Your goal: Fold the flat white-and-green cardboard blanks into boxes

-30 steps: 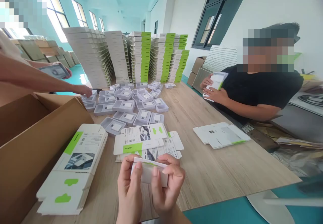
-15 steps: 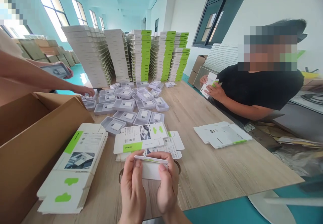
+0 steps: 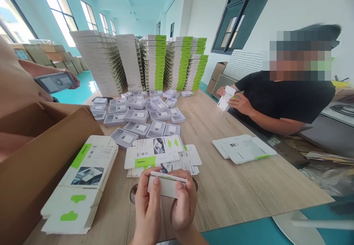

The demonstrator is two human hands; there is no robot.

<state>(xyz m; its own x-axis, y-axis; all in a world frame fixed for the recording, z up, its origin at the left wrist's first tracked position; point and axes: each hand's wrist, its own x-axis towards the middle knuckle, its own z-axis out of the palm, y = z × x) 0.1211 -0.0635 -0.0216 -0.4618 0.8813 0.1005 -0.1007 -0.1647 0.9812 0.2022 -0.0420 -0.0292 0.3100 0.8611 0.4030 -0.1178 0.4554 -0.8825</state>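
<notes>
Evidently both hands are clamped on one thing: the left hand [image 3: 148, 200] and the right hand [image 3: 184, 200] pinch a small white box [image 3: 166, 188] between them, thumbs on the near face, fingers curled round behind. It sits low, over the near part of the table [image 3: 221, 186], end-on to the wearer, with a flap along its upper edge. It looks like thin card, so it should be light, springy along the folds and easily creased or dented by hard pressing; its smooth face may slide a little under dry thumbs. The side edges near the corners, where the thumbs lie, seem the best hold, being stiffest. The fingers hide its far side, so whether it holds anything cannot be told.

Just beyond lie overlapping flat cartons [image 3: 153, 151], with a banded bundle [image 3: 83, 178] to the left beside a brown box [image 3: 58, 134]. Pale trays [image 3: 136, 116] spread behind, then tall stacks [image 3: 160, 60]. At right, near another flat pile [image 3: 246, 149], a co-worker [image 3: 279, 97] holds a white carton [image 3: 226, 97].
</notes>
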